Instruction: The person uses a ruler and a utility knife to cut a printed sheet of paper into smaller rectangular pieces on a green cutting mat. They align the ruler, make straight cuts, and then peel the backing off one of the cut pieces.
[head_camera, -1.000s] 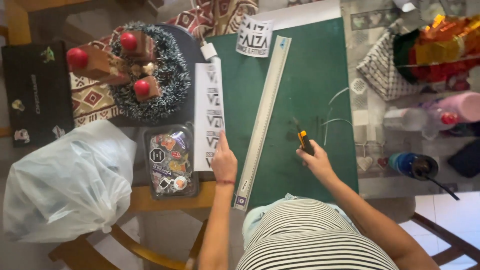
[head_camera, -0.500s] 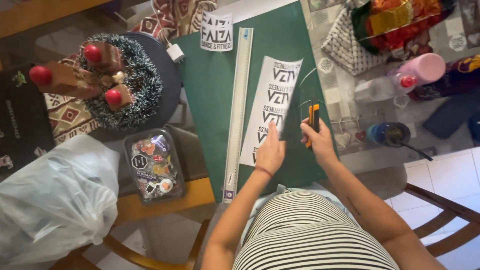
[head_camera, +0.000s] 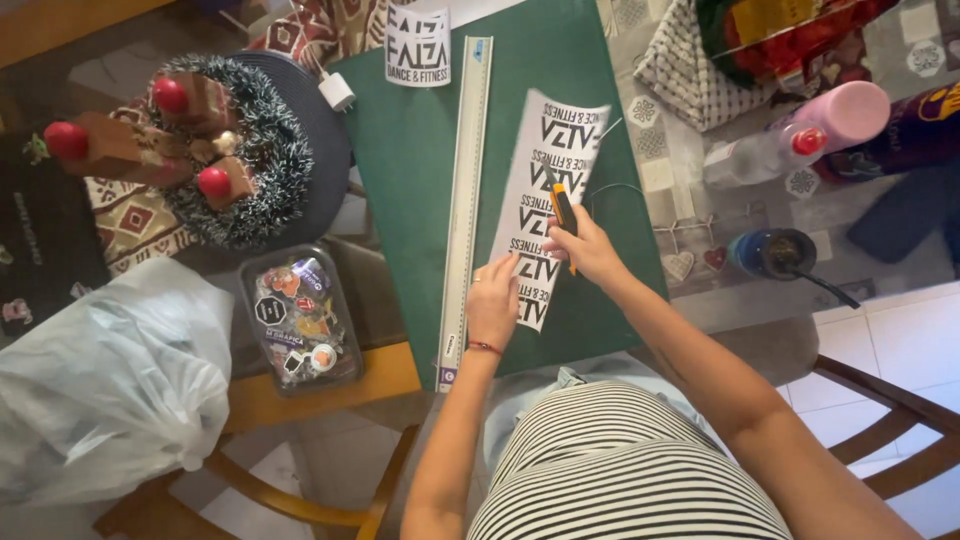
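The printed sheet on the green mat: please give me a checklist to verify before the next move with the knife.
1. Printed sheet lies on the green cutting mat: ok.
2. Left hand presses the sheet's near end: ok.
3. Right hand grips the orange utility knife: ok.
4. Blade extended: cannot tell.
5. Metal ruler aligned on the sheet: not ok, it lies beside it.
6. Left fingers away from the knife: not ok, they are close.

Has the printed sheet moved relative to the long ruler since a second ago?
Yes. The printed sheet has gone from the ruler's left side to its right, onto the green mat, under both hands.
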